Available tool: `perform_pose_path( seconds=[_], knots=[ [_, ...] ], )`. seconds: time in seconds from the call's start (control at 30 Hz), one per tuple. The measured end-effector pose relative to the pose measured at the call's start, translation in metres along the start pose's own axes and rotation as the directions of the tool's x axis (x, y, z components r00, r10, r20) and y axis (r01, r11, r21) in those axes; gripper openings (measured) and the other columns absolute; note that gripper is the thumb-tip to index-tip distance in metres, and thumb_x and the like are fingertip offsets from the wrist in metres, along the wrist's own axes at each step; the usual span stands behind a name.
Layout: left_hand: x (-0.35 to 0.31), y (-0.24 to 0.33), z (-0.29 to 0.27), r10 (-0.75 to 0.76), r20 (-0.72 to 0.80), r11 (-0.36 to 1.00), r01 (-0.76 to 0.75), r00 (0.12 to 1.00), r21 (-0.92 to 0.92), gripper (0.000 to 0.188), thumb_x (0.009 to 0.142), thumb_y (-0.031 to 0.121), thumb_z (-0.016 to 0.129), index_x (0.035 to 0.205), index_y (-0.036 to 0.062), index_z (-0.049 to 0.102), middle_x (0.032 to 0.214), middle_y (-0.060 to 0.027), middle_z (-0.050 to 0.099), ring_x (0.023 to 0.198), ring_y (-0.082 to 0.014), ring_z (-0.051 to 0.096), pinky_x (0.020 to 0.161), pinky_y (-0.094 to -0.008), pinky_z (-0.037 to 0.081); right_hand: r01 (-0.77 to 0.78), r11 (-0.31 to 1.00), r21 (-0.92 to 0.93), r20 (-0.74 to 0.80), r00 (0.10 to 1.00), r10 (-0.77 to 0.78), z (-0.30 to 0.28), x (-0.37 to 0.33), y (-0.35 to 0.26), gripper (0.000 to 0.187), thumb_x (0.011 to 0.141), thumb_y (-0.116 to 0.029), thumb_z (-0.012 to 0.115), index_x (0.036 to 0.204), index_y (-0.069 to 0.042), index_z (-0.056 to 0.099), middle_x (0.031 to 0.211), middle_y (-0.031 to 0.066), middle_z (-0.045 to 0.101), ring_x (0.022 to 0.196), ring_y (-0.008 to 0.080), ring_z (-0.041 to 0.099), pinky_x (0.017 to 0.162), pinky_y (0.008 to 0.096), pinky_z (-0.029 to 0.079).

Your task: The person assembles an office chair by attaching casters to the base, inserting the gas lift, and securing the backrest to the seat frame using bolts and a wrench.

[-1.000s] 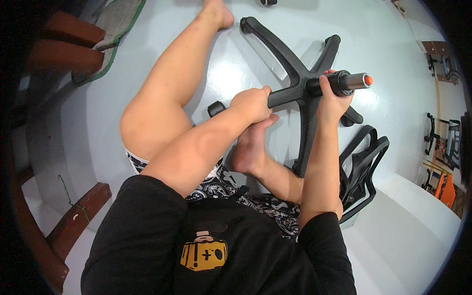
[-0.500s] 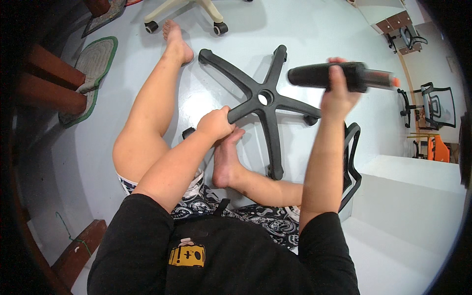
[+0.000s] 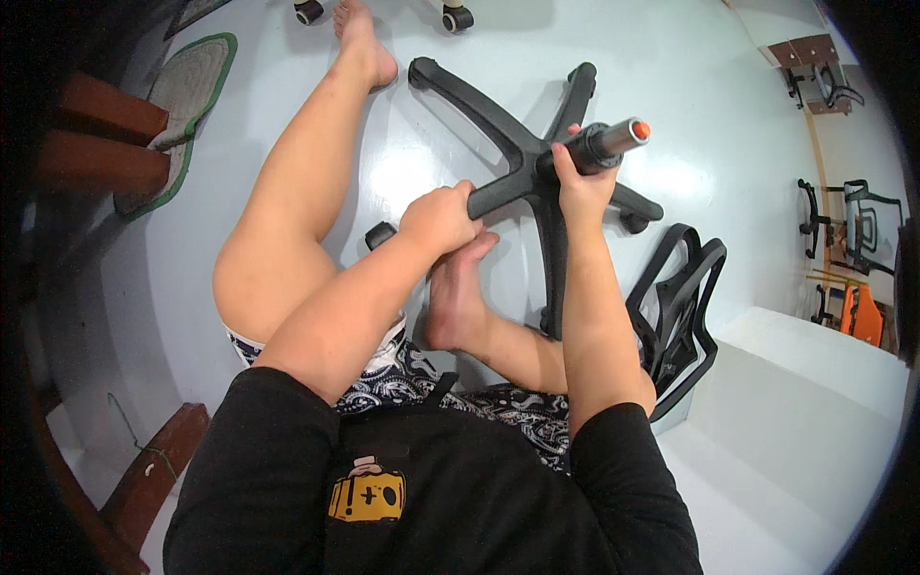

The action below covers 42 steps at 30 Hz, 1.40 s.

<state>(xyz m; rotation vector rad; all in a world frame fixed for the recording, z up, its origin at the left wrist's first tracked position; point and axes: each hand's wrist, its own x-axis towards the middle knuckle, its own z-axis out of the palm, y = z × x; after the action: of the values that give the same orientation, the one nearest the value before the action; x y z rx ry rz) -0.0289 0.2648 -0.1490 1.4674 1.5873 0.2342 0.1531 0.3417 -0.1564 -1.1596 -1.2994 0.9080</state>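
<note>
A black five-spoke chair base (image 3: 479, 115) stands on the floor in front of me. My left hand (image 3: 441, 220) is closed round the end of its near-left spoke. My right hand (image 3: 586, 192) grips a black gas lift cylinder (image 3: 599, 144) with a silver top and an orange tip. The cylinder stands tilted over the hub of the base, its lower end at the central hole; how deep it sits is hidden by the hand and the hub. A caster (image 3: 634, 222) shows under the right spoke. Another dark caster (image 3: 380, 235) is beside my left forearm.
A black chair frame part (image 3: 682, 307) rests beside my right forearm. My bare foot (image 3: 458, 297) is close to the near spokes. A chair with pale casters (image 3: 457, 17) stands at the far edge. Brown wooden legs (image 3: 115, 172) and a green-edged mat (image 3: 196, 86) are on the left.
My right hand has brought the cylinder left and down from beside the base to its hub, turning it upright from lying sideways. My left hand keeps its hold on the spoke.
</note>
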Motion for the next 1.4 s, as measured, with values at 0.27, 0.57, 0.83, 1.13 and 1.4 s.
perform_pose_path(
  seconds=[0.27, 0.57, 0.83, 1.13, 1.4],
  knots=[
    [0.006, -0.005, 0.008, 0.006, -0.107, 0.997, 0.002, 0.994, 0.078, 0.037, 0.077, 0.036, 0.062, 0.100, 0.0070, 0.061, 0.095, -0.0207, 0.067, 0.093, -0.0380, 0.064, 0.081, -0.0454, 0.049, 0.177, 0.978, -0.106, 0.092, 0.982, -0.168, -0.021, 0.023, -0.041, 0.121, 0.061, -0.026, 0.090, 0.148, -0.006, 0.009, 0.124, 0.0144, 0.055, 0.117, 0.0266, 0.051, 0.105, 0.0394, 0.034],
    [0.007, -0.010, 0.008, 0.038, -0.093, 0.999, -0.037, 0.995, 0.015, 0.036, 0.076, 0.035, 0.062, 0.098, 0.0069, 0.061, 0.090, -0.0201, 0.067, 0.089, -0.0388, 0.064, 0.079, -0.0470, 0.050, 0.136, 0.986, 0.100, 0.139, 0.979, -0.149, -0.009, 0.022, -0.024, 0.116, 0.063, -0.007, 0.083, 0.148, -0.010, 0.005, 0.109, 0.0144, 0.065, 0.100, 0.0213, 0.061, 0.091, 0.0356, 0.046],
    [0.006, -0.010, 0.019, -0.019, -0.169, 1.000, 0.019, 0.985, 0.002, 0.032, 0.077, 0.032, 0.061, 0.101, 0.0100, 0.061, 0.092, -0.0193, 0.067, 0.090, -0.0391, 0.064, 0.080, -0.0476, 0.049, 0.116, 0.955, 0.272, 0.030, 0.991, -0.129, 0.000, 0.020, 0.006, 0.034, 0.072, 0.004, 0.073, 0.101, -0.001, 0.057, 0.091, 0.0074, 0.065, 0.079, 0.0130, 0.061, 0.071, 0.0259, 0.050],
    [0.008, -0.015, 0.011, 0.067, -0.115, 0.998, -0.067, 0.991, 0.010, 0.031, 0.077, 0.029, 0.061, 0.101, 0.0080, 0.060, 0.092, -0.0205, 0.067, 0.090, -0.0388, 0.064, 0.080, -0.0479, 0.049, -0.169, 0.982, 0.084, 0.336, 0.933, 0.132, -0.021, 0.038, -0.025, 0.093, 0.057, -0.012, 0.087, 0.134, -0.004, 0.036, 0.114, 0.0151, 0.062, 0.110, 0.0260, 0.058, 0.100, 0.0419, 0.043],
    [0.010, -0.013, 0.013, 0.028, -0.131, 0.999, -0.023, 0.991, 0.041, 0.035, 0.076, 0.029, 0.065, 0.102, 0.0075, 0.058, 0.090, -0.0203, 0.066, 0.089, -0.0394, 0.064, 0.079, -0.0490, 0.049, 0.016, 0.945, 0.327, 0.212, 0.973, -0.089, -0.013, 0.031, 0.006, 0.052, 0.065, 0.004, 0.076, 0.110, -0.002, 0.052, 0.097, 0.0123, 0.063, 0.092, 0.0237, 0.062, 0.089, 0.0371, 0.048]
  ],
)
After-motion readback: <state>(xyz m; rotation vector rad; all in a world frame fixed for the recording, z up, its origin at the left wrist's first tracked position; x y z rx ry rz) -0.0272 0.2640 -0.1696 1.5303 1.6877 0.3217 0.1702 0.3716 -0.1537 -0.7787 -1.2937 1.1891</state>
